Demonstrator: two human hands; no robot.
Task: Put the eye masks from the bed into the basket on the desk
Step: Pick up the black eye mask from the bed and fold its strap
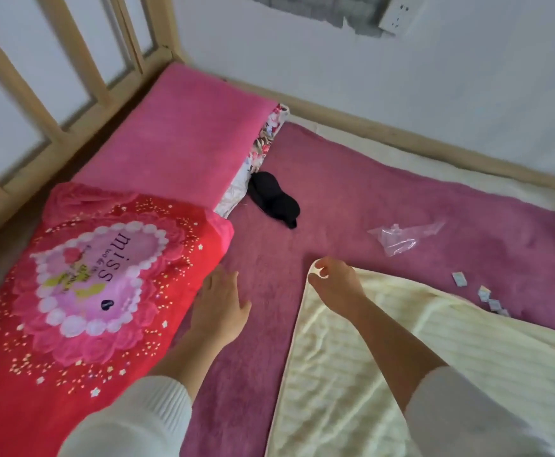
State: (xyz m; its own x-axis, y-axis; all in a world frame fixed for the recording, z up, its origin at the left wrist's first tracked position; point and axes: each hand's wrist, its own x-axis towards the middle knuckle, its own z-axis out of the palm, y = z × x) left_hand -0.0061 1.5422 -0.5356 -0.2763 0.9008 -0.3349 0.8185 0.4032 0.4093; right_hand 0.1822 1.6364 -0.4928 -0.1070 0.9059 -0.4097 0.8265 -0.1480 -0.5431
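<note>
A black eye mask (pixel 274 199) lies on the purple bed cover (pixel 384 192), right beside the edge of the pink pillow (pixel 177 133). My left hand (pixel 223 303) hovers flat and open over the bed, well short of the mask, by the red heart-print pillow (pixel 84 291). My right hand (pixel 333 282) pinches the corner of a cream blanket (pixel 401 374), also nearer to me than the mask. No basket or desk is in view.
A crumpled clear plastic bag (pixel 401 237) lies on the cover to the right of the mask. Several small paper packets (pixel 483 293) are scattered further right. A wooden bed rail (pixel 55 103) runs along the left and the wall closes the far side.
</note>
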